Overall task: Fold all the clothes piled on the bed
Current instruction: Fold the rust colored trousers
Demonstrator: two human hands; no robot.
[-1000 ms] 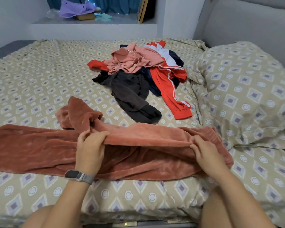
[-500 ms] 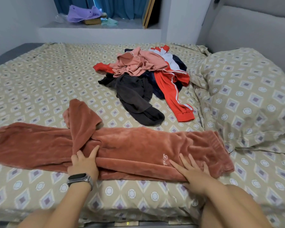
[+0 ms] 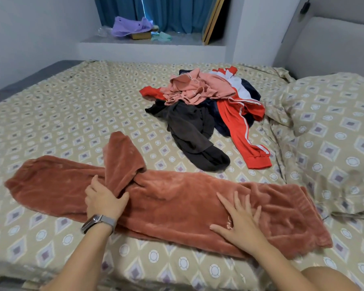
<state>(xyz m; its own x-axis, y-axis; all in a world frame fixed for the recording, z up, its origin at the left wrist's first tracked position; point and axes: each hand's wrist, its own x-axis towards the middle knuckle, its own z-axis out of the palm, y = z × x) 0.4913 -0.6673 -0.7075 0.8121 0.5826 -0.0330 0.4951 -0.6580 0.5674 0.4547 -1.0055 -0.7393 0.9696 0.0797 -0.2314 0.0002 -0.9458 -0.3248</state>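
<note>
The rust-coloured fleece trousers (image 3: 177,202) lie stretched across the lower half of the frame, long axis running left to right along the near edge of the bed (image 3: 61,106). One leg has flopped out of line: it doubles back and points up toward the middle of the frame, crossing the garment just left of centre.

That stray leg is the whole matter. The left hand (image 3: 105,199) sits right at its base, fingers and thumb curled round the bunched fleece where it turns, so it is the nearer hand by far. The right hand (image 3: 240,221) lies flat with fingers spread on the waist end, lower right, pinning and gripping nothing.

My guess is the leg wants swinging down and leftward to lie along the other one (the right hand holding the waist steady meanwhile).

The unfolded pile (image 3: 206,114) waits well apart, upper right of centre, beside the pillow (image 3: 334,127).
</note>
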